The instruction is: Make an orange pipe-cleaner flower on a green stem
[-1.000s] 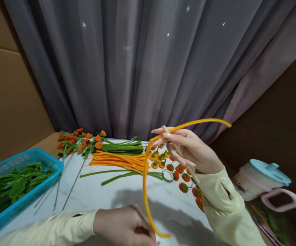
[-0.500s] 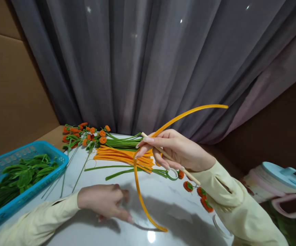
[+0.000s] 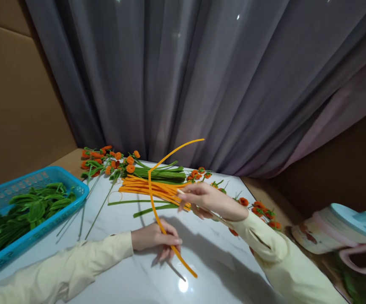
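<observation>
My left hand [image 3: 156,238] pinches a long bent orange pipe cleaner [image 3: 154,202] near its lower end, above the white table. One sharp bend shows near the middle, and the upper part curves off to the right. My right hand [image 3: 216,200] keeps a thin wooden stick [image 3: 221,219] gripped along the palm, its pale tip poking out by the fingers. Beside those fingers lies a pile of orange pipe cleaners [image 3: 138,184], its right end partly hidden by the hand. Behind the pile is a bundle of green pipe cleaners [image 3: 160,174]. Two loose green ones [image 3: 122,203] lie in front.
On the left stands a blue basket [image 3: 40,231] holding green leafy stems [image 3: 40,207]. Orange flowers on stems [image 3: 130,160] lie at the back left, more orange flowers [image 3: 259,206] at the right. A lidded mug [image 3: 325,230] stands far right. A grey curtain [image 3: 170,84] hangs behind.
The bent orange pipe cleaner has passed from my right hand to my left, which moved right and closed on it. My right hand has lowered toward the pile, keeping the stick.
</observation>
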Demonstrator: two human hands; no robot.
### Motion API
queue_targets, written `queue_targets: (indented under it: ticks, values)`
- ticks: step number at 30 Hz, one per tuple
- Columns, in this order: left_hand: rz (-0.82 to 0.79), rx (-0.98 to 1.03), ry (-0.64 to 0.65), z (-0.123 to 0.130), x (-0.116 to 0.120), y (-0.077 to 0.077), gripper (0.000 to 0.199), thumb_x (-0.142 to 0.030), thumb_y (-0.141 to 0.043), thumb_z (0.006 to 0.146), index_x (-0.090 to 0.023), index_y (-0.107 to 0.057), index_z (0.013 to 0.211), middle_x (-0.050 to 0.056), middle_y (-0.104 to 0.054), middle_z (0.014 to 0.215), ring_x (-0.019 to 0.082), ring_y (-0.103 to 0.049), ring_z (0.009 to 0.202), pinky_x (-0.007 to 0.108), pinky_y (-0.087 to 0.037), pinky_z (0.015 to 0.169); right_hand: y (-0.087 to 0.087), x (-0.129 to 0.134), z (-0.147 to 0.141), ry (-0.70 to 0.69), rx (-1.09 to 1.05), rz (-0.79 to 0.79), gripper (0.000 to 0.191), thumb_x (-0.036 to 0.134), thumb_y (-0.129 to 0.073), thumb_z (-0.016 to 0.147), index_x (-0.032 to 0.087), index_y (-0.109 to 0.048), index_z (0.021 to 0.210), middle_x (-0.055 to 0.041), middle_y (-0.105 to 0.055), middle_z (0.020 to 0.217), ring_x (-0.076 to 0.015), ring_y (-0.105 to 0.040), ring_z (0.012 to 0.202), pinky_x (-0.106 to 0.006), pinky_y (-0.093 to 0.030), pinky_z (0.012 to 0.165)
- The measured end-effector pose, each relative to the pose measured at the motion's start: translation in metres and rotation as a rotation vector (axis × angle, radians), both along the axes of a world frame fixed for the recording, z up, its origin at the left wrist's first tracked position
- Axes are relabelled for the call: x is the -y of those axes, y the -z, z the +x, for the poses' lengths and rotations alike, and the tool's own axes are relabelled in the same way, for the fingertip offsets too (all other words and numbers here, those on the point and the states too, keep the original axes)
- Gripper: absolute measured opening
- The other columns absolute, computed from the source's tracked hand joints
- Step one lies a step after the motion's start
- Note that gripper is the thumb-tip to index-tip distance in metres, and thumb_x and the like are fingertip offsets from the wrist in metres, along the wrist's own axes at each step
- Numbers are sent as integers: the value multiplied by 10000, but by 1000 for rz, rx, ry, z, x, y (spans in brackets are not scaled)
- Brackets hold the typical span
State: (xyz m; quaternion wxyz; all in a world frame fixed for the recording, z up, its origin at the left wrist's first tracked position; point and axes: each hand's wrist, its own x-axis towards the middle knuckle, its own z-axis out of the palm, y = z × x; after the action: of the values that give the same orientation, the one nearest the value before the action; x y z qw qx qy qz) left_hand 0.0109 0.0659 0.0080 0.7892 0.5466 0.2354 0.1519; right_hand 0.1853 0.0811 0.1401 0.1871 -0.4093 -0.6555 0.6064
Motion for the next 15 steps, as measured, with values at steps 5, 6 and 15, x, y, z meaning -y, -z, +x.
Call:
queue_targets:
  ticks: [5, 6, 15]
  values:
    - [-104, 70, -267, -16, -16, 6, 300, -359, -680, 629, -94, -554, 569, -5, -511, 423, 46, -389, 291, 162, -208, 286, 69, 30, 27, 55, 90, -220, 415, 525, -521, 823, 120, -521, 913, -22, -622, 675, -21, -337, 315, -135, -187, 269]
    - [-105, 65, -282, -16, -18, 8, 298, -365, -668, 640, -97, -553, 580, -16, -485, 400, 44, -369, 283, 163, -183, 285, 82, 36, 26, 59, 94, -238, 419, 536, -506, 825, 125, -507, 905, -16, -614, 657, -23, -323, 308, -142, -186, 271]
    - [-65, -89, -210, -14, -17, 3, 275, -389, -585, 752, -115, -560, 749, -54, -458, 369, 24, -258, 274, 141, -150, 293, 85, 27, 29, -106, 438, 447, 164, 167, -468, 857, 152, -626, 900, -37, -629, 812, -136, -556, 699, -217, -416, 642]
